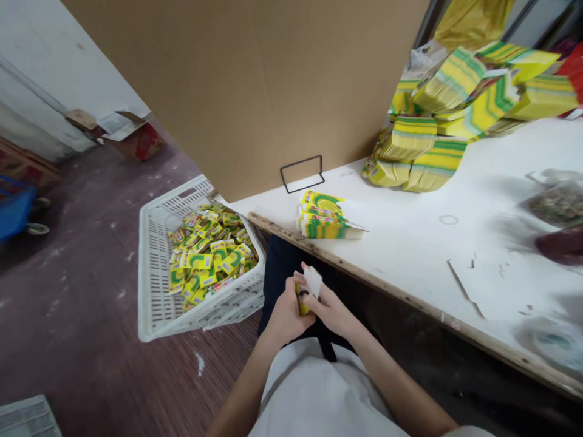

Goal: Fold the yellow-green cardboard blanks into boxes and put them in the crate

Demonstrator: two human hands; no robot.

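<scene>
Over my lap, both hands meet on one small yellow carton (pixel 302 301) with a white flap sticking up. My left hand (pixel 286 314) wraps the carton from the left. My right hand (pixel 328 308) pinches its white flap from the right. A short stack of flat yellow-green carton blanks (pixel 324 215) lies on the white table (pixel 410 243) just beyond my hands. To my left on the floor stands a white plastic crate (pixel 152 285) holding several folded yellow-green cartons (pixel 207 255).
A tall brown cardboard sheet (pixel 255 79) stands at the table's back, held by a black wire stand (pixel 303 174). Big bundles of carton blanks (pixel 455 115) pile up at the back right. A blurred bag (pixel 558 203) sits at the right edge. Boxes (pixel 132 136) lie on the floor.
</scene>
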